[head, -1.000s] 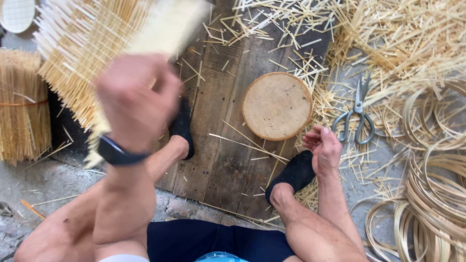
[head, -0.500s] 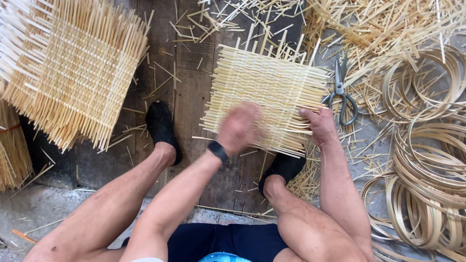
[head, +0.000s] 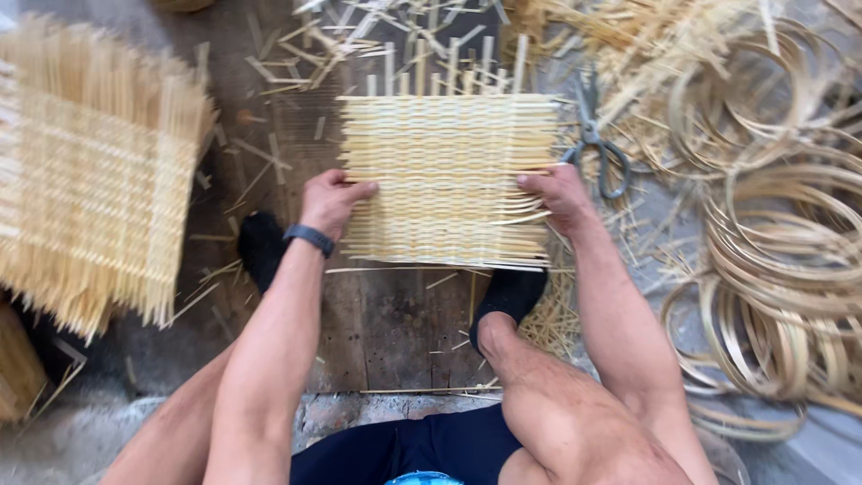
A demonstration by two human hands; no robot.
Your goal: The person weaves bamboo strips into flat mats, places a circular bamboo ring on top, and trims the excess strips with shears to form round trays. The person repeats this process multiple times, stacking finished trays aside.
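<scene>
A square mat of woven pale bamboo strips (head: 446, 180) lies flat on dark wooden floor boards (head: 395, 323), between the person's two bare legs. The left hand (head: 330, 202) rests at the mat's left edge, its fingers (head: 359, 190) curled loosely against the outermost strips, a dark band (head: 310, 238) around the wrist. The right hand (head: 558, 196) sits at the mat's right edge, fingers (head: 532, 180) bent over the strip ends and pressing on them. Neither hand lifts the mat; both touch it at its sides, roughly level with each other. Loose upright strip ends stick out of the mat's far edge.

A foot in a black sock (head: 510, 295) is planted just below the mat's near right corner, and another black-socked foot (head: 260, 247) sits left of the left hand.

Grey metal scissors (head: 597, 148) lie just beyond the right hand, near the mat's right edge. Coiled hoops of thin bamboo (head: 781, 260) are heaped on the right. A larger stack of woven bamboo mats (head: 90, 180) lies well to the left. Short bamboo offcuts (head: 377, 27) are strewn over the boards beyond the mat.
</scene>
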